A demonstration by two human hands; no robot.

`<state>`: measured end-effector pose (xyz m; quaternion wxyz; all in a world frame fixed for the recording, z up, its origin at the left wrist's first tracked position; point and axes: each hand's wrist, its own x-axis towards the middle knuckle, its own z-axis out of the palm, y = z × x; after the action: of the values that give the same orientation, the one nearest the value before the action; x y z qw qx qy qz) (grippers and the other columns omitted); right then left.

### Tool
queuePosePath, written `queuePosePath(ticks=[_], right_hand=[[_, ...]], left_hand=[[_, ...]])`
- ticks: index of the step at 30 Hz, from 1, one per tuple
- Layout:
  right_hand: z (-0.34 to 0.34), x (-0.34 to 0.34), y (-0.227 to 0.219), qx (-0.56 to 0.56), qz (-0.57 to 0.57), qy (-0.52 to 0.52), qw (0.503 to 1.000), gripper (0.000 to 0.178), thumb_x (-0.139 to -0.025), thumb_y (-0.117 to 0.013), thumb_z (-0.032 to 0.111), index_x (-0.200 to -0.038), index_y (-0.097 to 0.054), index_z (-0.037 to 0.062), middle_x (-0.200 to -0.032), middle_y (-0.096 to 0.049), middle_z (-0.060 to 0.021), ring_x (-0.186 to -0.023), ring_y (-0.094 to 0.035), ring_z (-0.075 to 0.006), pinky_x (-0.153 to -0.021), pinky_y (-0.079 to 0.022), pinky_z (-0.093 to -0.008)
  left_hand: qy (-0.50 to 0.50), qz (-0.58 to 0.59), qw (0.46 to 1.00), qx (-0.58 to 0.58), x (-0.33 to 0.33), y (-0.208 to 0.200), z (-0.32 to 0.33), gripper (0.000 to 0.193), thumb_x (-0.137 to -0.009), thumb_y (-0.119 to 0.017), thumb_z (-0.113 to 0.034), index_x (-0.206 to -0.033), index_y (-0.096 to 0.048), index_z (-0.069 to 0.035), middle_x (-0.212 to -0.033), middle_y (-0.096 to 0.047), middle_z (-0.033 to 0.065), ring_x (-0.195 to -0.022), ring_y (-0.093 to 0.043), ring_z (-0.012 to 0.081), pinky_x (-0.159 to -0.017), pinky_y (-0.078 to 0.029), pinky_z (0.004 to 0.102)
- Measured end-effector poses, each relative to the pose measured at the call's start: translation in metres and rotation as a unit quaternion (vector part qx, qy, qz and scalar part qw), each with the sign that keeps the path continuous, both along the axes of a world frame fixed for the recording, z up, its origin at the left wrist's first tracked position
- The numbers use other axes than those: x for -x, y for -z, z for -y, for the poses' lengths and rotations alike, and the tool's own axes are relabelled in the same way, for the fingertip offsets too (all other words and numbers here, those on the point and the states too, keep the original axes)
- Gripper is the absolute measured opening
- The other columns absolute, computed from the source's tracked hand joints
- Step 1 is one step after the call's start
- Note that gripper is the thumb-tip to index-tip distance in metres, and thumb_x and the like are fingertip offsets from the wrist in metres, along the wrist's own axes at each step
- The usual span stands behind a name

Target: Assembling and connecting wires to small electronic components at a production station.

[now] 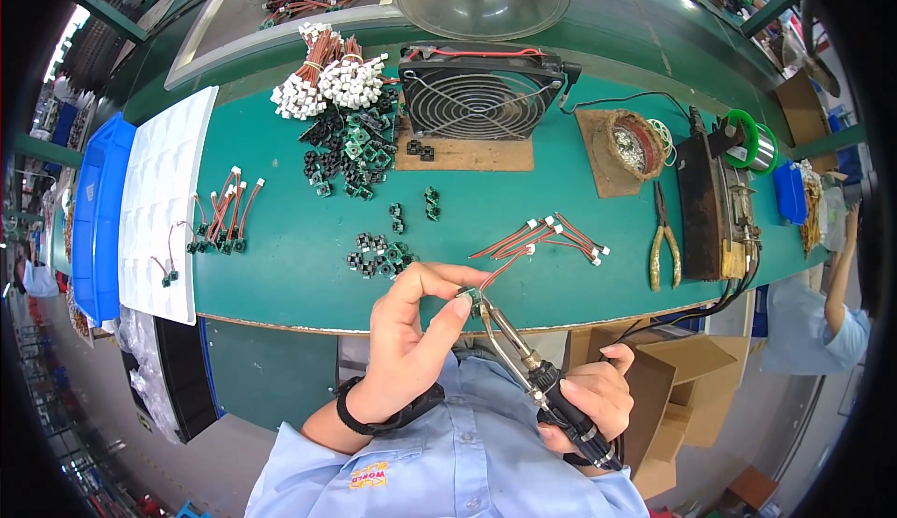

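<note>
Between thumb and fingers, my left hand pinches a small green circuit board above the bench's front edge. A red-and-black wire lead with a white connector runs up and right from the board. My right hand is wrapped round the black handle of a soldering iron. The iron's tip and the thin feed tube beside it meet the board at my left fingertips; the exact contact is too small to tell. Several loose wire leads lie just beyond, and several small black-and-green boards sit left of them.
Wired boards lie beside a white tray and a blue bin. Farther back are bundled connectors, a fan and a round pot. Pliers, a dark box and a solder reel stand right.
</note>
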<state>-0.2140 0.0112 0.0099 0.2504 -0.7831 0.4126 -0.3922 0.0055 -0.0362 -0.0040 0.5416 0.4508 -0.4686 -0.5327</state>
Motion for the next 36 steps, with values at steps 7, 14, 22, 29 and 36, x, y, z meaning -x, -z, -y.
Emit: queuePosePath(ticks=[7, 14, 22, 29, 36], right_hand=[[0.000, 0.002, -0.001, -0.001, 0.001, -0.004, 1.000, 0.050, -0.059, -0.081, 0.026, -0.102, -0.062, 0.0104, -0.076, -0.065, -0.0010, -0.072, -0.061, -0.0158, -0.085, -0.033, -0.0390], [0.001, 0.002, 0.000, 0.007, 0.012, -0.005, 1.000, 0.049, -0.059, -0.081, 0.026, -0.101, -0.062, 0.0093, -0.075, -0.065, -0.0012, -0.070, -0.061, -0.0158, -0.084, -0.034, -0.0388], [0.004, 0.004, 0.000, 0.028, 0.026, 0.002, 0.999, 0.045, -0.064, -0.077, 0.033, -0.099, -0.063, 0.0078, -0.067, -0.063, -0.0006, -0.066, -0.061, -0.0162, -0.084, -0.033, -0.0389], [0.025, 0.005, 0.029, 0.042, 0.218, 0.286, 0.932, 0.042, -0.075, -0.070, 0.021, -0.110, -0.056, 0.0012, -0.103, -0.058, -0.0121, -0.091, -0.056, -0.0177, -0.089, -0.038, -0.0411], [0.078, 0.022, 0.050, 0.019, 0.039, 0.380, 0.924, 0.045, -0.081, -0.061, 0.001, -0.123, -0.048, 0.0007, -0.112, -0.054, -0.0119, -0.100, -0.053, -0.0176, -0.089, -0.041, -0.0301]], left_hand=[[0.001, 0.018, 1.000, 0.023, -0.001, 0.000, 0.000, 0.004, -0.086, -0.050, -0.002, -0.087, -0.046, -0.003, -0.104, -0.061, 0.0171, -0.095, -0.056, 0.0181, -0.086, -0.041, 0.0312], [0.001, 0.062, 0.998, 0.034, -0.002, 0.003, -0.001, 0.006, -0.085, -0.051, -0.001, -0.087, -0.046, -0.004, -0.104, -0.060, 0.0172, -0.096, -0.055, 0.0182, -0.085, -0.041, 0.0321], [0.008, 0.076, 0.996, 0.045, -0.003, 0.003, 0.000, 0.005, -0.085, -0.051, -0.002, -0.086, -0.046, -0.003, -0.103, -0.061, 0.0173, -0.095, -0.055, 0.0183, -0.086, -0.040, 0.0322], [0.025, -0.140, 0.987, -0.074, -0.008, -0.011, 0.003, 0.006, -0.084, -0.051, -0.009, -0.085, -0.046, -0.005, -0.100, -0.061, 0.0162, -0.093, -0.055, 0.0197, -0.087, -0.038, 0.0335], [0.070, -0.243, 0.959, -0.127, -0.013, -0.023, -0.003, 0.011, -0.082, -0.053, -0.014, -0.084, -0.045, -0.006, -0.094, -0.060, 0.0161, -0.090, -0.054, 0.0220, -0.083, -0.039, 0.0349]])
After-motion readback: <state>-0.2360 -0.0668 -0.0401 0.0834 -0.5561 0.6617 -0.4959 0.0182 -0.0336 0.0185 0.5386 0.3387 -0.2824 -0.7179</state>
